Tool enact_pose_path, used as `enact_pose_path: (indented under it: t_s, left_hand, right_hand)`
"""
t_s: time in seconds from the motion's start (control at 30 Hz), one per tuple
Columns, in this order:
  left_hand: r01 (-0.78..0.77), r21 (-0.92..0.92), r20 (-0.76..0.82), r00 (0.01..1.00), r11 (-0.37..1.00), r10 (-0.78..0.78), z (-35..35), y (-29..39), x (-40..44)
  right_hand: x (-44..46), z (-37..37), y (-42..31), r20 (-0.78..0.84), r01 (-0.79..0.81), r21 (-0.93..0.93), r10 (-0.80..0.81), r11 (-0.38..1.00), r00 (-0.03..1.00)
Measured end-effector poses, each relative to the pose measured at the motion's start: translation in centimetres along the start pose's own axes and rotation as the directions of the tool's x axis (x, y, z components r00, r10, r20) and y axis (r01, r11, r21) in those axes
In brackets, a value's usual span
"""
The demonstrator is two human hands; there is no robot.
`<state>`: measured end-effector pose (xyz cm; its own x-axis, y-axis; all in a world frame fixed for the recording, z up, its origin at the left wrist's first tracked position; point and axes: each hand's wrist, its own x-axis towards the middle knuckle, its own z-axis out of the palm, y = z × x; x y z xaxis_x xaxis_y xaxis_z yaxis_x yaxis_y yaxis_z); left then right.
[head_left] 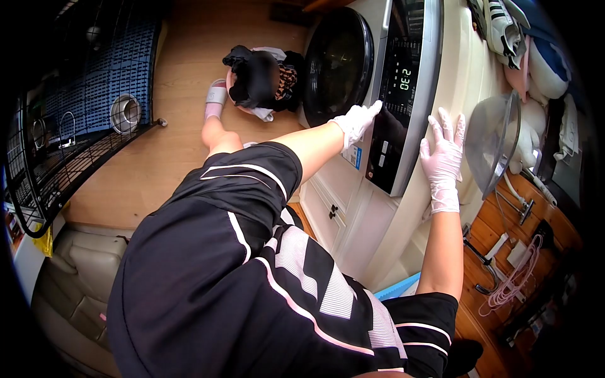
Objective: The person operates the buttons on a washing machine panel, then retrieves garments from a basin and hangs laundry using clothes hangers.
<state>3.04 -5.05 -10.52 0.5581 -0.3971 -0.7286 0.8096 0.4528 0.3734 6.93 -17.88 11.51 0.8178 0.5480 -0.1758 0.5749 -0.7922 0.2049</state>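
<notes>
My left hand [359, 126], in a thin white glove, has a finger stretched out to the edge of the black control panel [394, 120] of a washing machine; whether it touches cannot be made out. It holds nothing. Lit digits [405, 80] show on the panel. The machine's round dark door [338, 66] looks closed. Gloved in the same way, my right hand [444, 154] rests flat on the cream surface [435, 220] beside the panel, fingers spread and nothing in them. Just right of it is a clear plastic bowl [491, 145], tipped on its side in view.
Dark clothes [258, 75] fill a pink basin [232, 94] on the wooden floor [189, 57], near the door. A black wire pen [69, 157] holds a metal bowl [125, 113]. Sneakers [504, 25], plush toys [535, 126] and a coiled pink cord [513, 283] lie right.
</notes>
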Motion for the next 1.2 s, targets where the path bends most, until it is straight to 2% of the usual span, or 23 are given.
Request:
enact_pose_path:
  t_s: [0.2, 0.37, 0.43, 0.53, 0.67, 0.8, 0.87, 0.93, 1.1, 1.2]
  left_hand:
    - [-0.014, 0.026, -0.007, 1.0, 1.0, 0.014, 0.1, 0.0, -0.2]
    - [-0.158, 0.29, 0.024, 0.987, 0.944, 0.158, -0.2, 0.3, -0.7]
    - [-0.145, 0.266, 0.013, 0.989, 0.953, 0.147, -0.3, 0.2, -0.6]
    - [-0.072, 0.131, -0.029, 0.997, 0.989, 0.076, 0.0, 0.2, -0.7]
    - [-0.087, 0.143, -0.002, 0.996, 0.986, 0.088, 0.0, 0.3, -1.0]
    - [-0.063, 0.131, -0.042, 0.997, 0.989, 0.069, 0.2, 0.5, -1.1]
    - [-0.158, 0.216, -0.033, 0.985, 0.963, 0.169, -0.5, -1.5, 1.8]
    - [-0.184, 0.301, -0.051, 0.977, 0.936, 0.209, -0.3, -1.6, 1.9]
    - [-0.057, 0.476, -0.131, 0.982, 0.878, 0.135, 0.6, 1.5, -1.5]
    - [-0.086, 0.259, -0.132, 0.984, 0.962, 0.123, 0.8, 0.7, -1.1]
  right_hand:
    - [0.0, 0.0, 0.0, 0.001, 0.001, 0.003, -0.001, 1.0, 1.0]
    - [0.0, 0.0, -0.1, 0.008, -0.003, -0.003, 0.003, 1.0, 1.0]
    - [0.0, 0.0, -0.1, 0.013, -0.004, -0.007, 0.005, 1.0, 1.0]
    - [0.0, 0.1, 0.0, 0.01, -0.004, -0.007, 0.004, 1.0, 1.0]
    - [-0.1, 0.1, 0.0, 0.005, 0.003, -0.008, -0.003, 1.0, 1.0]
    - [0.0, 0.1, 0.1, -0.021, 0.019, -0.029, -0.019, 0.999, 1.0]
    - [0.0, 0.1, 0.0, -0.029, 0.023, -0.04, -0.024, 0.999, 0.999]
    - [0.0, 0.0, 0.1, -0.023, 0.018, -0.037, -0.019, 0.999, 1.0]
    - [-0.1, 0.2, 0.0, -0.022, 0.021, -0.036, -0.022, 0.999, 1.0]
    - [-0.1, 0.1, 0.1, -0.011, 0.016, -0.045, -0.016, 0.999, 1.0]
